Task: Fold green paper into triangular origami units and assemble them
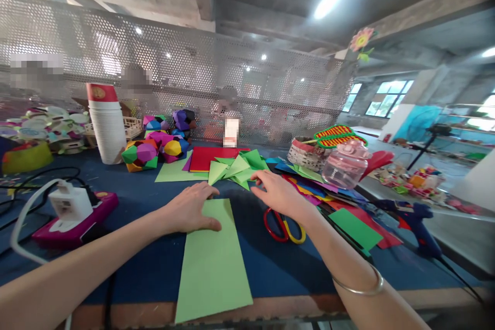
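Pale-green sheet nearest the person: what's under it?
The pale-green sheet covers part of the blue tabletop and overlaps its wooden edge. Whether anything else lies beneath cannot be seen.

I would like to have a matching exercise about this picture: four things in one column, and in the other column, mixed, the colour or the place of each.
Column 1
1. front light green paper sheet
2. scissors
3. hot glue gun
4. stack of paper cups

Column 2
A. dark blue, farthest right of the four
B. partly covered from view by the left hand
C. mostly white, red at the top
D. one red handle, one yellow

Right pairs: 1-B, 2-D, 3-A, 4-C
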{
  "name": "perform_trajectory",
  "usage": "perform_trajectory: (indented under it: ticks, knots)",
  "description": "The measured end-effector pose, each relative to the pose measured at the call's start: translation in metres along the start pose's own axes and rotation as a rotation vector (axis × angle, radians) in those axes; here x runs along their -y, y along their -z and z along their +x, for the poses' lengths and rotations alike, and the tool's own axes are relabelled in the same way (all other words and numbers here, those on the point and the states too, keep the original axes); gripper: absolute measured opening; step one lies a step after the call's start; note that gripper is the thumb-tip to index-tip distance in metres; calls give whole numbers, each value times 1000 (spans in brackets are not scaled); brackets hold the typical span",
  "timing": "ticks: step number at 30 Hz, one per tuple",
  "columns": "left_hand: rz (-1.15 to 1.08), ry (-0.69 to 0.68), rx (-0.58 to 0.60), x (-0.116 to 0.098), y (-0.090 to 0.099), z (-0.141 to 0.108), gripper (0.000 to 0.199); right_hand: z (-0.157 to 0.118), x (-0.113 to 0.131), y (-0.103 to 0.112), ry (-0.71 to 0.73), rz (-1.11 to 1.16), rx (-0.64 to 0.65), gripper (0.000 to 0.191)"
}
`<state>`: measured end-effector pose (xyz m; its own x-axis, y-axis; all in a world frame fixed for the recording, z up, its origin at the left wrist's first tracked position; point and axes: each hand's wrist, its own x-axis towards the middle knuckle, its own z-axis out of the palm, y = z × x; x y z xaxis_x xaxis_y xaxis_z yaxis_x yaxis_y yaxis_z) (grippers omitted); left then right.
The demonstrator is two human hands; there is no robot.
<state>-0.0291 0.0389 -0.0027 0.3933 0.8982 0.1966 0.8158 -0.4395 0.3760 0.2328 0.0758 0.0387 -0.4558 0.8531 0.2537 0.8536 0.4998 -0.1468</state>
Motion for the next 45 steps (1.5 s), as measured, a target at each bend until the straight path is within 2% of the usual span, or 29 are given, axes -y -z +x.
perform_trajectory:
  ticks: [4,7,10,12,15,16,18,19,21,23,25,31,34,36,39,42,43,45]
  knots:
    - [29,54,24,3,5,3,75,0,17,-15,132,123,-32,22]
    - [38,91,33,5,5,4,65,3,21,-25,192,187,-37,19]
    - [41,90,-4,5,2,2,57,3,25,-26,240,227,-39,17]
    - [20,30,-22,4,1,0,57,-5,35,-21,266,241,-48,17]
    - [-39,-140,19,2,-3,-4,55,-34,59,-14,312,249,-60,27]
    - [-56,-195,51,1,-5,-5,52,-47,68,-14,339,246,-63,37]
    - [-75,-263,108,0,-7,-6,45,-75,82,-21,466,146,-96,68]
    - [-80,-275,124,-1,-9,-7,43,-87,86,-27,548,78,-147,74]
    - [-82,-270,127,-2,-10,-8,40,-107,90,-43,621,-72,-301,55]
    - [-71,-249,108,-3,-10,-9,38,-119,87,-56,619,-115,-395,48]
    - [-49,-228,89,-4,-10,-11,35,-126,82,-61,585,-76,-408,47]
    - [50,-179,9,-18,-5,-27,30,-138,70,-43,465,41,-339,30]
    - [54,-288,-114,-30,-2,-46,36,-141,67,-37,459,43,-311,31]
    - [13,-368,-128,-38,-1,-61,40,-142,66,-36,462,36,-296,32]
    - [19,-418,-137,-47,-2,-84,53,-144,67,-38,441,21,-294,33]
    - [74,-518,-195,-52,-4,-102,30,-147,68,-43,414,-17,-329,33]
    - [85,-533,-221,-54,-4,-106,27,-148,68,-45,410,-30,-345,33]
    - [92,-518,-261,-57,-1,-111,35,-149,68,-47,406,-39,-371,35]
